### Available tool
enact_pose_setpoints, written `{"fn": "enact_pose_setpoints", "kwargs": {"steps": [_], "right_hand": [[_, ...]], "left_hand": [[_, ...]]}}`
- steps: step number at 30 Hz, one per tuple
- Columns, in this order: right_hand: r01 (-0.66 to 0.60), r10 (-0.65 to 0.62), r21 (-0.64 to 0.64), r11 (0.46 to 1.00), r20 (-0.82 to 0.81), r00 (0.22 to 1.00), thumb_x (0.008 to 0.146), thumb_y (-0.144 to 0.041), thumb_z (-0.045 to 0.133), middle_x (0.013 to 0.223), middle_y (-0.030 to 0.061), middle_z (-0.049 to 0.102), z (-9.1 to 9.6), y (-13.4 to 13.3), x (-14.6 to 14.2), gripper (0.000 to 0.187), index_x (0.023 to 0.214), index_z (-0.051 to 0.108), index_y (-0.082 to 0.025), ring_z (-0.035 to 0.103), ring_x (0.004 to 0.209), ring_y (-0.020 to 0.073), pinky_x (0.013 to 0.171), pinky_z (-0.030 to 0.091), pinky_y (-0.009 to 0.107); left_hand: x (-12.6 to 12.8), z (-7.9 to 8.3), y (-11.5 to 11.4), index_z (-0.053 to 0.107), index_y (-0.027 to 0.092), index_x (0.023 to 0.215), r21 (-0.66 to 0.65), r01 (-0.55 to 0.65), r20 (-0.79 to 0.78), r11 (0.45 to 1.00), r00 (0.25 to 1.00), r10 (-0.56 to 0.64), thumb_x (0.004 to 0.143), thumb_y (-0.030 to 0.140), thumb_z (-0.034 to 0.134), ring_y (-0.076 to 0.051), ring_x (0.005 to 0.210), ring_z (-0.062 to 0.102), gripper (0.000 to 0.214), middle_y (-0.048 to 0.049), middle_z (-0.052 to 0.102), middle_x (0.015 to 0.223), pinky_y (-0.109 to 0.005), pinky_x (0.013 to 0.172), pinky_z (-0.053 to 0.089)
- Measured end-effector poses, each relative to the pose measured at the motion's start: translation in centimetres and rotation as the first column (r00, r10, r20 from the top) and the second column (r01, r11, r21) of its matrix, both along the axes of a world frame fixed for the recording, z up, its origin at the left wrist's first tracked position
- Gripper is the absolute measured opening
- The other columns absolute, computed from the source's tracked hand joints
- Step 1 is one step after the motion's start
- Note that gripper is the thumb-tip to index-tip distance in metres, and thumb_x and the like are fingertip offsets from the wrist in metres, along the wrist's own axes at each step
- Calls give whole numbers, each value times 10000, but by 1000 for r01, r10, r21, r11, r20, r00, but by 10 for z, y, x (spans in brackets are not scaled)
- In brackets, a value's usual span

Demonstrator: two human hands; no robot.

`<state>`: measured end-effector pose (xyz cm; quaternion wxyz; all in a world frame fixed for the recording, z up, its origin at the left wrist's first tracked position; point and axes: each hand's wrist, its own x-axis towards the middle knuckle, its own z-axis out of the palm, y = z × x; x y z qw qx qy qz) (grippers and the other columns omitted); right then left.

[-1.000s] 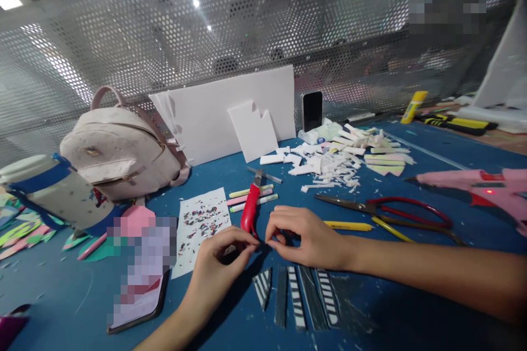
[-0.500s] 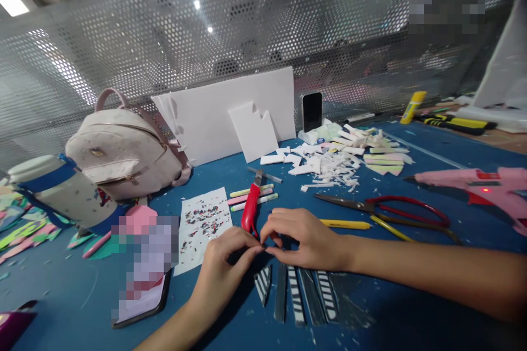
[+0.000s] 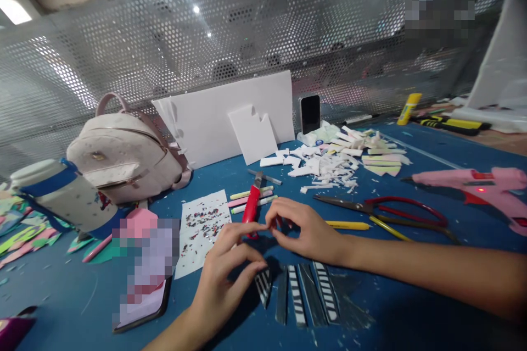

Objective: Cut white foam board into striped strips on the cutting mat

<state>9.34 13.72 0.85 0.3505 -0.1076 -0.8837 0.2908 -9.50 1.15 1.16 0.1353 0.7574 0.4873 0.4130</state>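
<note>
My right hand [image 3: 307,230] is closed in a pinch above the table, thumb against fingertips; whatever sits in the pinch is too small to see. My left hand [image 3: 224,277] has thumb and forefinger apart, the forefinger's tip meeting the right fingertips. Just below lie a striped triangular piece [image 3: 263,288], a dark strip [image 3: 281,297], a black-and-white striped strip [image 3: 296,299], another dark strip [image 3: 312,297] and a second striped strip [image 3: 326,293]. Behind my hands lies a red utility knife [image 3: 252,202] with its blade end pointing away, partly covered by my left hand.
Open scissors [image 3: 366,207], a yellow pen [image 3: 349,225] and a pink glue gun [image 3: 473,180] lie right. White scraps [image 3: 325,161] pile up behind. At left are a paper with glittery bits [image 3: 201,230], a phone [image 3: 152,296], a bottle [image 3: 61,191] and a backpack [image 3: 119,148].
My left thumb has come away from the right fingertips, opening that hand. My right hand has shifted slightly up and right, still pinched.
</note>
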Motion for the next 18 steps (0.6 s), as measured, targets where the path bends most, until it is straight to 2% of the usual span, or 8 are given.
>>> {"fn": "enact_pose_setpoints", "kwargs": {"steps": [2,5,9,12,15,18], "right_hand": [[59,-59,-63,996,4,998,870,-113,552,885,13,596,-1,2,-1,89,904,573,-192,533,811,147,682,416,250],[131,-133,-113,985,-7,991,868,-104,547,886,10,590,-2,5,-2,98,897,557,-196,536,832,151,688,417,249],[192,-196,-118,974,-24,980,871,-104,535,905,15,583,-4,8,-2,100,894,544,-201,533,863,164,724,420,268],[221,-224,-100,970,-26,974,869,-97,517,908,17,582,-5,10,-2,116,898,542,-207,535,892,177,780,429,298],[212,-215,-59,975,-40,976,864,-91,509,967,29,609,-4,10,-2,153,936,556,-217,540,966,203,862,437,349],[98,-99,-18,995,-49,994,878,-81,504,1073,47,633,0,6,0,235,1046,584,-225,537,1061,216,942,431,382]], "left_hand": [[0,3,-3,681,232,879,-20,140,-27,990,990,-140,933,168,594,-242,1165,569,121,-74,658,1282,-400,1005,426],[2,7,-5,680,244,953,-92,324,3,941,946,-325,911,98,609,-216,1120,618,167,-43,742,1108,-384,1001,453],[3,7,-6,687,251,973,-139,362,68,922,932,-356,897,52,607,-177,953,675,228,-14,753,919,-345,925,498],[2,3,-5,690,241,956,-105,293,121,950,952,-280,916,82,585,-179,937,668,195,-29,731,931,-335,888,510],[0,0,-1,698,224,880,-55,84,130,995,989,-76,932,141,583,-185,981,645,151,-55,687,1031,-318,885,494],[-1,-1,5,691,208,808,-72,-113,153,991,980,123,934,192,591,-173,902,631,162,-48,659,953,-287,828,479]]}}
